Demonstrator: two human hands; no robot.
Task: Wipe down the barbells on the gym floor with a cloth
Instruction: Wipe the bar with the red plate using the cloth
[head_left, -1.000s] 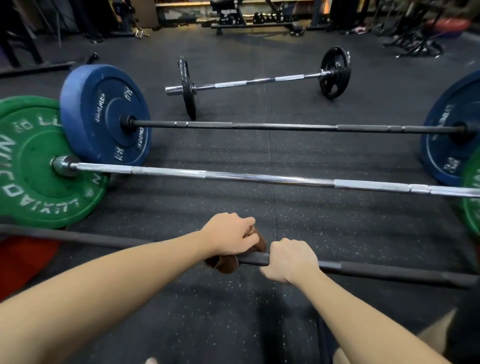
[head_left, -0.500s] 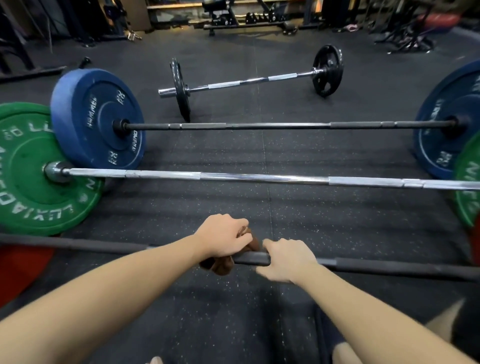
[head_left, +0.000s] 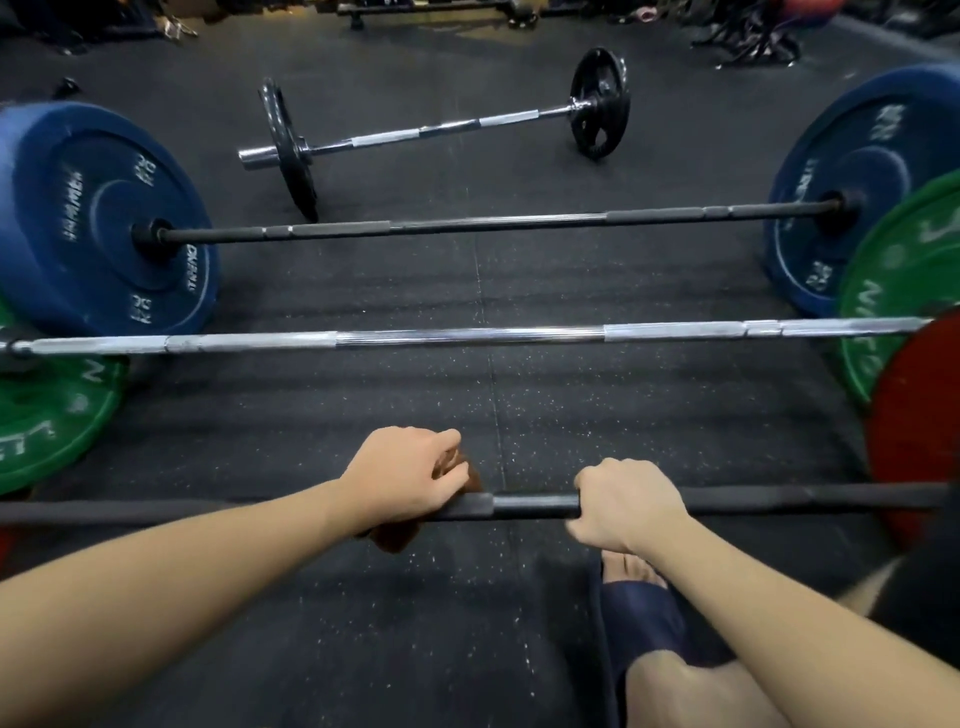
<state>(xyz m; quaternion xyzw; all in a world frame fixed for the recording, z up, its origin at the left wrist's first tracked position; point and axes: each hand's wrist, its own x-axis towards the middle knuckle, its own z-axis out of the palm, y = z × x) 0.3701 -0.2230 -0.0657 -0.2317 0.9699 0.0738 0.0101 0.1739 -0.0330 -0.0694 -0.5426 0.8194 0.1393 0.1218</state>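
Two hands were on the nearest barbell (head_left: 535, 506), which lay on the gym floor (head_left: 363, 415). Your left hand (head_left: 410, 478) had its grip curled round a brown cloth (head_left: 395, 538) wrapped on the black shaft. Your right hand (head_left: 626, 504) had its grip closed on the bare shaft nearby. Beyond lay a chrome barbell (head_left: 467, 338), a blue-plated barbell (head_left: 467, 224) and a smaller barbell (head_left: 441, 127).

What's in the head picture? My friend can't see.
The left hand grips a brown cloth round the nearest black barbell; the right hand grips it bare. Beyond on the gym floor lie a chrome barbell, a blue-plated barbell and a short barbell.
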